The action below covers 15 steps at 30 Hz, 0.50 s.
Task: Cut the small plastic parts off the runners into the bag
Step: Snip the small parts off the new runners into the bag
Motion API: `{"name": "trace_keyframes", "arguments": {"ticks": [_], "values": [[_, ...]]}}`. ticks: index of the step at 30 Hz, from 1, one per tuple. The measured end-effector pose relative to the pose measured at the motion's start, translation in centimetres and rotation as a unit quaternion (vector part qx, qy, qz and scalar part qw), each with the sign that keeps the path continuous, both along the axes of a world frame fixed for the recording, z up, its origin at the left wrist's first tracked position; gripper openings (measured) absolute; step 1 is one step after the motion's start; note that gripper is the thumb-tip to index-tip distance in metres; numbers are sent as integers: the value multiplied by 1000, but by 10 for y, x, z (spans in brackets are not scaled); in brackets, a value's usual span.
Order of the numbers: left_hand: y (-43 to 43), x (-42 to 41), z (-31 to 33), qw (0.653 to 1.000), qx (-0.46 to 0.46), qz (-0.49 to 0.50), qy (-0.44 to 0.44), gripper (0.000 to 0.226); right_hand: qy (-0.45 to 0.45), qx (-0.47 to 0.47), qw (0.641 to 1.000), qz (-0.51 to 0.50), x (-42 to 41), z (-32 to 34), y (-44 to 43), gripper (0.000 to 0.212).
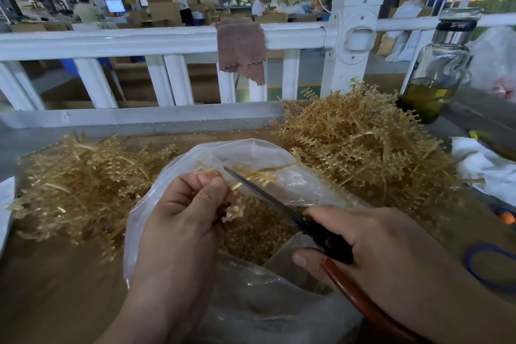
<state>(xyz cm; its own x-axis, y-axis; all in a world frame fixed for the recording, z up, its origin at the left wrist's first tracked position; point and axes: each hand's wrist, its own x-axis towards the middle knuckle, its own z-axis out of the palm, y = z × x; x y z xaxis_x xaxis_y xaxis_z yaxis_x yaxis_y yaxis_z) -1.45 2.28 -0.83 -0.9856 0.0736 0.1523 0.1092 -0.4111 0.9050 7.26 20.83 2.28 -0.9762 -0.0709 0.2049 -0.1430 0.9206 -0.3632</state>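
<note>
Here in the head view, the left hand [181,212] has its grip pinching a runner [268,173] over the open bag [251,151], and the right hand [377,246] has its grip curled round the scissors [279,204], whose blade lies across the runner. The tip sits near the left fingers [212,184] and the thin bag wall, so a hasty snip could nick either, or flick parts over the rim onto the worktop [55,288]. Runner piles [363,142] crowd both sides, leaving open room mainly toward the person.
</note>
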Motion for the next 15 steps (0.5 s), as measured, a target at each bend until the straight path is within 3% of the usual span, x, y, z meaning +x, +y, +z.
{"name": "trace_keyframes", "arguments": {"ticks": [5,10,15], "values": [[2,1,-2,998,-54,13,7,15,-7,0,1000,1,-1,1,1,45],[-1,2,-4,999,-44,6,23,30,-13,10,1000,3,0,0,1,47],[-3,-1,-6,999,13,-38,-5,8,-13,14,1000,4,0,0,3,56]]}}
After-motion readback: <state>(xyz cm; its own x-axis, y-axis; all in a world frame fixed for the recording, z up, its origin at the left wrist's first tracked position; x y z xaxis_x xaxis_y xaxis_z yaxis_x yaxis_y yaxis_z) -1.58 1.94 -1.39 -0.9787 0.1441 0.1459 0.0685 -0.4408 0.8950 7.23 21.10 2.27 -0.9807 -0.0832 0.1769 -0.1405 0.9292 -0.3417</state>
